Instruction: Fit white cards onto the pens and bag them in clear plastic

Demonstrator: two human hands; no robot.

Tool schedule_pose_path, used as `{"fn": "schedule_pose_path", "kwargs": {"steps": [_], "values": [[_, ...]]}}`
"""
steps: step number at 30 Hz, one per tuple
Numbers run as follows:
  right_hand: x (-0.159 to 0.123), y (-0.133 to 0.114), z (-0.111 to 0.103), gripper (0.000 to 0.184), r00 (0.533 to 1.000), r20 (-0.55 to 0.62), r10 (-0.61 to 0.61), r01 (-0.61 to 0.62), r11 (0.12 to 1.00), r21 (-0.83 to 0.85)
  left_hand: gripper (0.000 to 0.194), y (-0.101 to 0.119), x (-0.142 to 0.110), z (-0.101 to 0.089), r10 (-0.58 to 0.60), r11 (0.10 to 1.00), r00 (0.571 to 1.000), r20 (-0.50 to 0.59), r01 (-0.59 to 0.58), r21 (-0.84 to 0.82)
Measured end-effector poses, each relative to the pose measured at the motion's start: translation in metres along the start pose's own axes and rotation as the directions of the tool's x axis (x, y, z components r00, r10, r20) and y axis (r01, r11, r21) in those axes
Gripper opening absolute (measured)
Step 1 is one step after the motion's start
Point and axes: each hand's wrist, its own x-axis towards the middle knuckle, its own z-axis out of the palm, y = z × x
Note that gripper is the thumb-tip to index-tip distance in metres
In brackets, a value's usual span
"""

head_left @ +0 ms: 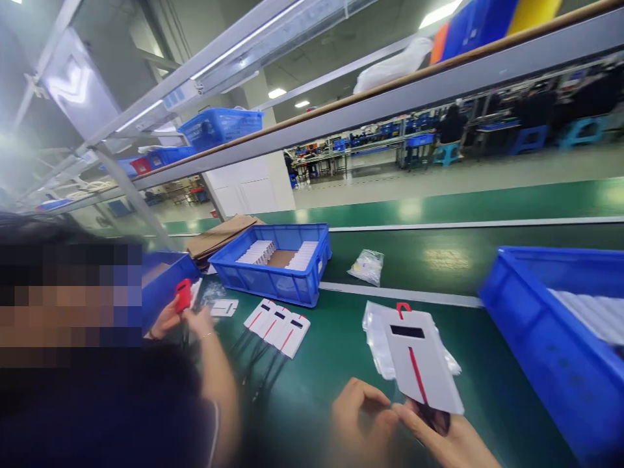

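Observation:
My right hand (455, 442) grips the lower end of a white flat panel (426, 364), where a dark cable hangs. The panel has a black window, a red stripe and a red loop at its top, and it is tilted up over the bench. My left hand (363, 416), blurred, is curled with thumb and forefinger close together beside my right fingertips. Whatever lies in that pinch is too small to tell. Behind the panel lie clear plastic bags (377, 344). Several similar white panels (277, 328) with black cables lie in a row to the left.
At left a co-worker's hands (195, 318) hold a red item (184, 296). A blue crate (273, 286) with white pieces stands mid-bench, and another blue crate (546, 351) at right. A small clear bag (368, 266) lies beyond. A shelf rail (341, 114) crosses above.

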Motion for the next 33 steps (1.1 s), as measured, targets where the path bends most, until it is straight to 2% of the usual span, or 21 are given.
{"fn": "schedule_pose_path", "kwargs": {"steps": [4, 8, 12, 15, 19, 23, 29, 33], "values": [[-0.021, -0.005, 0.013, 0.037, 0.999, 0.002, 0.047, -0.047, 0.998, 0.041, 0.045, -0.005, -0.017, 0.002, -0.053, 0.997, 0.998, 0.045, 0.055, -0.050], [-0.031, 0.004, 0.027, 0.034, 0.998, -0.007, 0.061, -0.060, 0.994, 0.093, 0.033, -0.001, -0.023, -0.001, -0.078, 0.995, 0.995, 0.068, 0.082, -0.054], [-0.030, 0.012, 0.032, 0.038, 0.998, 0.021, 0.066, -0.068, 0.990, 0.125, 0.021, 0.007, -0.020, -0.005, -0.100, 0.990, 0.989, 0.112, 0.110, -0.092], [-0.028, 0.010, 0.027, 0.040, 0.995, 0.080, 0.056, -0.066, 0.989, 0.130, 0.021, 0.012, -0.016, -0.007, -0.087, 0.982, 0.987, 0.138, 0.108, -0.156], [-0.030, -0.008, 0.011, 0.044, 0.984, 0.180, 0.006, -0.033, 0.989, 0.145, 0.026, 0.016, -0.010, -0.007, -0.058, 0.974, 0.986, 0.155, 0.090, -0.208], [-0.031, -0.020, -0.002, 0.049, 0.992, 0.123, -0.029, 0.021, 0.998, 0.062, 0.032, 0.014, -0.006, -0.010, -0.055, 0.972, 0.980, 0.191, 0.096, -0.213], [-0.024, -0.007, -0.012, 0.056, 1.000, 0.032, -0.002, 0.006, 0.991, -0.134, 0.043, 0.000, 0.001, -0.018, -0.080, 0.968, 0.979, 0.186, 0.121, -0.220], [-0.021, -0.008, -0.015, 0.047, 0.998, 0.055, 0.003, 0.006, 0.987, -0.161, 0.036, 0.000, 0.004, -0.013, -0.046, 0.990, 0.978, 0.205, 0.071, -0.121]]}}
